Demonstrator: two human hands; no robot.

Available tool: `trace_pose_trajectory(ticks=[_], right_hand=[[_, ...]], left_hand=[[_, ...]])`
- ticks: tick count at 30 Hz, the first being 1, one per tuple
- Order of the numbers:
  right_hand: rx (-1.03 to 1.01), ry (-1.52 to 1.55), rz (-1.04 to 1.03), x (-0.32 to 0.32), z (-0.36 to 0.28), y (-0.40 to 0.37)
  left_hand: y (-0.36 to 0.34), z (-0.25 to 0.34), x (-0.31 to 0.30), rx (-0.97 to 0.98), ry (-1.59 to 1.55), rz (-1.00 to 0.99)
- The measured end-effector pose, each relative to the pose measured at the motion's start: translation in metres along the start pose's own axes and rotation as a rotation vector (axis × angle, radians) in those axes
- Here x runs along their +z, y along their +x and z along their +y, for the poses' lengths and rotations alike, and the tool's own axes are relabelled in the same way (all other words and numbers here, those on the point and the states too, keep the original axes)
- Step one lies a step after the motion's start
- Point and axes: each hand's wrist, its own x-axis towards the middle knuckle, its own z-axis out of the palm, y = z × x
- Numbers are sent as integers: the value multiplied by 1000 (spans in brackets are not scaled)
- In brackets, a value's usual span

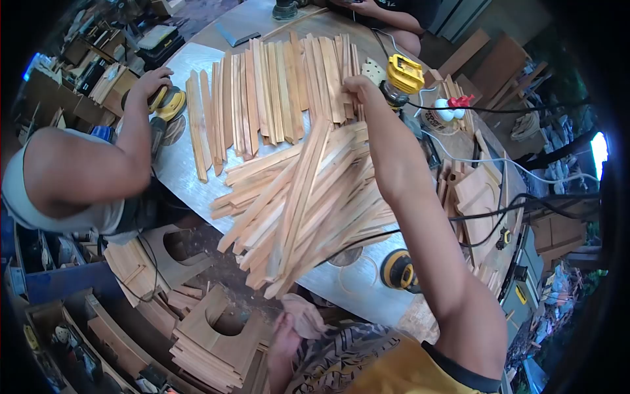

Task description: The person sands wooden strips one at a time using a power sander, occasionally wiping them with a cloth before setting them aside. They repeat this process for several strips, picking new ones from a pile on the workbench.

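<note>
My right hand reaches to the right end of a row of upright-lying wood strips, its fingers bent at the strips; whether they grip one is hidden. Low at the table's near edge, my left hand is closed on a pinkish cloth. Between my hands lies a loose crossed pile of wood strips. A yellow cordless tool stands just right of my right hand.
A co-worker at the left has a hand on a yellow sander. Another person sits at the far edge. A second sander lies near my right forearm. Black cables and a white cord cross the right side. Cut wood panels lie below.
</note>
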Motion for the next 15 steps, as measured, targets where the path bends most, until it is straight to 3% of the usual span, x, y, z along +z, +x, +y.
trace_pose_trajectory(ticks=[1,2,5,6,7,9,12,14,15], right_hand=[[30,636,-102,-2,5,-18],[110,874,-128,-1,-7,-50],[-102,1237,-302,22,-28,-223],[-216,1278,-419,36,-20,-269],[-262,1108,-366,54,-9,-311],[-376,935,-335,83,14,-416],[-564,967,-490,112,74,-559],[-491,735,-419,128,122,-607],[-482,575,-339,126,140,-623]], left_hand=[[-6,10,7,99,-22,-36],[-13,25,17,144,10,-55],[-4,62,23,258,-21,-12],[4,75,36,233,-65,-204],[14,87,51,205,-106,-392],[32,89,57,190,-80,-458],[34,64,75,245,-32,-413],[28,35,97,230,-109,-240],[22,19,97,210,-98,-248]])
